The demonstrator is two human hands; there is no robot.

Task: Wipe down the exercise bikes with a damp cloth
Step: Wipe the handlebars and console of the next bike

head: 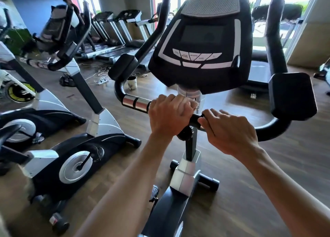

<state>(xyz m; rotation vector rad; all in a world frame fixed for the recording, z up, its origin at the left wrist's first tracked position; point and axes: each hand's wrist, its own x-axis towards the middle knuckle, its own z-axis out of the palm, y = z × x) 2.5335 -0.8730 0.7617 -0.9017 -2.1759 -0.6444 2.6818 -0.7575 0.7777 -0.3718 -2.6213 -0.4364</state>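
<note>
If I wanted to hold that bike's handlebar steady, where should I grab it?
Probably the horizontal bar just below the console, coming from above on the rider's side, as the left hand and right hand do. The handlebar is a round tube there, slim enough for fingers to wrap.

— What is gripped? 
— The black curved handlebar (267, 131) of the black-and-silver exercise bike (189, 169) is clasped by both hands. A pale cloth (193, 103) is bunched under the left hand (167, 113).

— And around the grip? 
— The right hand (230, 131) is wrapped just beside it; the black console (201, 45) is seen above.
</note>
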